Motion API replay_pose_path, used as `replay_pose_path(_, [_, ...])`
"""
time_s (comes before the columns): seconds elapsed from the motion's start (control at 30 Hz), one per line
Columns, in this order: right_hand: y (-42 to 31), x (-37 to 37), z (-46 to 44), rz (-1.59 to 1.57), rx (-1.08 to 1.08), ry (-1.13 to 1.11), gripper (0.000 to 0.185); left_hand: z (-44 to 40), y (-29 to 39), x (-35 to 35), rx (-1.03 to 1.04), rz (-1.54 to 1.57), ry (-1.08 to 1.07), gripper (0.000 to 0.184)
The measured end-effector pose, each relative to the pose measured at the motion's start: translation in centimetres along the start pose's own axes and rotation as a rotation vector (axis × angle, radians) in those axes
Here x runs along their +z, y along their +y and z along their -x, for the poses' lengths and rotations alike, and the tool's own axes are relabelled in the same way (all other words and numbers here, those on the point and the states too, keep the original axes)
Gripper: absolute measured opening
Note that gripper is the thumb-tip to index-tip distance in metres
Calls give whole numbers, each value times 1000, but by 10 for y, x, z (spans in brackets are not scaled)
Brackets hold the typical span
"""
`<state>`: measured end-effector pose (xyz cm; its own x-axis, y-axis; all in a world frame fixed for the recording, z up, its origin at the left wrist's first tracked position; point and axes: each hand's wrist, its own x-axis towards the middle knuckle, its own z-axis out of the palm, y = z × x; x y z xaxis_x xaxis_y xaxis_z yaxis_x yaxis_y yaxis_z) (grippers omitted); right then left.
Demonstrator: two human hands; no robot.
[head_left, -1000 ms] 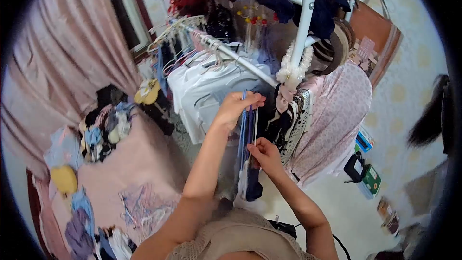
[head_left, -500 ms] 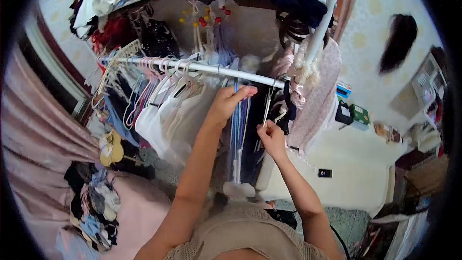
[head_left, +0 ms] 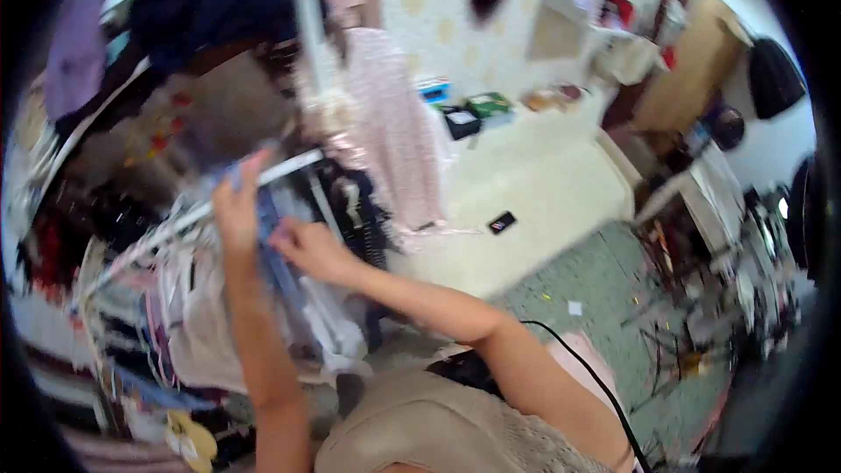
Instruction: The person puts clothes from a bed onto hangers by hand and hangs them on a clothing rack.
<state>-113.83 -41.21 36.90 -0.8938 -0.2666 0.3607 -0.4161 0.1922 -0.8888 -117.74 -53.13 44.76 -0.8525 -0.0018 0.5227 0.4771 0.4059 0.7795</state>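
Note:
My left hand point(head_left: 236, 210) is raised at the white clothes rail point(head_left: 293, 166), beside blue strap-like strips point(head_left: 276, 258) that hang there. Its fingers are smeared by motion, so their grip is unclear. Just to the right, my right hand point(head_left: 311, 250) has its fingers curled together against the blue strips; what lies between the fingertips is blurred. Pale, sheer-looking fabric point(head_left: 328, 333) hangs below this hand. Left of my left arm, light-coloured garments point(head_left: 197, 315) hang in a row on hangers.
A pink patterned garment point(head_left: 399, 123) hangs at the rack's right end. Beyond it, a cream surface point(head_left: 534, 180) bears a phone point(head_left: 501, 222) and small boxes point(head_left: 488, 105). Dark clothes point(head_left: 210, 13) lie over the upper bar. A black cable point(head_left: 596, 377) runs beside my right arm.
The view has swung right, so the rack now sits further left and tilted. My right hand has moved from the thin hanging piece at right to the blue strips near my left hand.

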Motion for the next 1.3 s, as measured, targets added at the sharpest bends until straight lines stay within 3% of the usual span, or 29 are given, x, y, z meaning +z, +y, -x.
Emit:
replay_pose_path(0.07, [1,5,-9,104,-49,130,25,-11,-5,3,95,119,37,29])
replay_pose_path(0.13, [-2,-1,-14,18,-4,149,26,-20,0,2,56,52,-47,33])
replay_pose_path(0.23, [14,6,-14,129,-12,225,26,-22,-8,-2,82,-42,-111,43])
replay_pose_path(0.3, [31,6,-13,62,32,222,27,-22,0,-3,-86,-921,-198,55])
replay_pose_path(0.4, [40,6,-10,133,111,241,26,-18,-3,-2,19,-819,-126,61])
replay_pose_path(0.7, [38,1,-6,139,184,321,24,-23,0,-21,32,-604,-371,46])
replay_pose_path(0.8, [38,-9,-5,156,174,313,23,-22,-1,-18,51,-627,-346,41])
replay_pose_path(0.87, [33,-14,0,256,202,268,23,-21,-7,-17,150,-488,-166,40])
replay_pose_path(0.97, [15,-16,6,294,65,339,38,-20,1,-21,119,-408,-324,39])
replay_pose_path(1.0, [15,-13,6,305,-127,432,42,-19,6,-22,71,-382,-416,37])
replay_pose_path(1.03, [6,-18,6,352,-172,373,45,-20,3,-24,70,-357,-439,35])
replay_pose_path(1.1, [-14,-25,-2,398,-216,316,47,-26,-5,-28,96,-341,-470,34])
replay_pose_path(1.17, [-28,-29,-14,557,-505,348,48,-28,-7,-29,145,-337,-476,32])
replay_pose_path(1.2, [-29,-31,-20,558,-503,349,48,-28,-10,-30,145,-336,-478,32])
replay_pose_path(1.3, [-27,-27,-45,767,-700,494,42,-29,-22,-31,305,-455,-405,34])
